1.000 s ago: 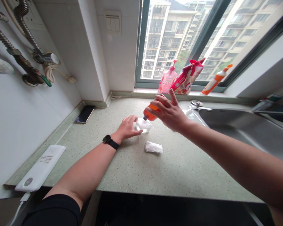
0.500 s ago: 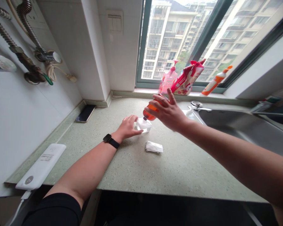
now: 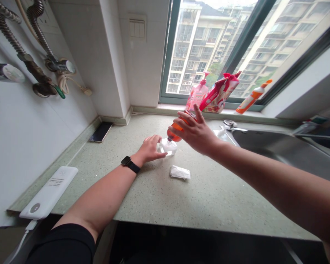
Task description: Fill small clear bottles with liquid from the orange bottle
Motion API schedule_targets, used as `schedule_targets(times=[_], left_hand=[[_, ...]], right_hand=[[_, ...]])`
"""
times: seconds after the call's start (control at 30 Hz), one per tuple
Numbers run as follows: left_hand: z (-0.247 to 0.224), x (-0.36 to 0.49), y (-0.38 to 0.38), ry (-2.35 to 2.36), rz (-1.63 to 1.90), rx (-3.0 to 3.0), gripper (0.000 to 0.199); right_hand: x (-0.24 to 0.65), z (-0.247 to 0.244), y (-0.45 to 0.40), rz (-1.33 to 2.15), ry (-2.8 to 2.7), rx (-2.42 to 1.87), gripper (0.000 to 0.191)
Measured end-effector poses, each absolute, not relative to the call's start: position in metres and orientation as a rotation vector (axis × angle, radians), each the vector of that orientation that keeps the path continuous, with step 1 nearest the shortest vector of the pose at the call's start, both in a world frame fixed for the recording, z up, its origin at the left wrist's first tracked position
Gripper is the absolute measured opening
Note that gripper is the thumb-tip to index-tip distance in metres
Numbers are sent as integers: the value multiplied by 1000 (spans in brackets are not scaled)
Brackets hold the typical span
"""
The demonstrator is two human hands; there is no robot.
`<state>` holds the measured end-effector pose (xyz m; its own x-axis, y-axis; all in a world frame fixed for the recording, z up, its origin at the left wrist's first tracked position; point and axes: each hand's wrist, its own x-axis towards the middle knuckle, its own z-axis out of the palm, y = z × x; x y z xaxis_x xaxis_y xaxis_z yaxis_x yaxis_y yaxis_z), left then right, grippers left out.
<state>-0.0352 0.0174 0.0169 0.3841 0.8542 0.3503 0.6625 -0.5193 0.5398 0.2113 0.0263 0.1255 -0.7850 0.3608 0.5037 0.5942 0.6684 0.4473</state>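
My left hand point(image 3: 151, 149) is closed around the side of a clear, squarish bottle point(image 3: 169, 146) that stands on the counter. In my right hand point(image 3: 195, 130) is a bottle of orange-red liquid point(image 3: 175, 133), tipped steeply with its neck down. Its dark mouth meets the opening of the clear bottle; whether liquid is flowing I cannot tell. A folded white tissue point(image 3: 180, 172) lies on the counter just in front of the clear bottle.
A phone point(image 3: 101, 132) and a white power bank point(image 3: 49, 191) with a cable lie on the left of the counter point(image 3: 143, 198). A pink pump bottle point(image 3: 197, 94), a red pouch point(image 3: 221, 92) and an orange-white bottle point(image 3: 251, 99) line the windowsill. At right is a steel sink point(image 3: 280, 150).
Both hands keep their hold, and the orange-red bottle stays tipped over the clear one. The view has shifted very slightly.
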Motion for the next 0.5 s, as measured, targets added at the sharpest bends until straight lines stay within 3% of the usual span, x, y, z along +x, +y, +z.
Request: schedule_targets(times=[0.33,0.5], left_hand=[[16,-33,18,1337,883,2342,53],[17,-30,17,1338,902,2345,53]], right_hand=[[233,109,37,-824,-2463,-853,68],[247,95,39,-780,-2393,-930,65]])
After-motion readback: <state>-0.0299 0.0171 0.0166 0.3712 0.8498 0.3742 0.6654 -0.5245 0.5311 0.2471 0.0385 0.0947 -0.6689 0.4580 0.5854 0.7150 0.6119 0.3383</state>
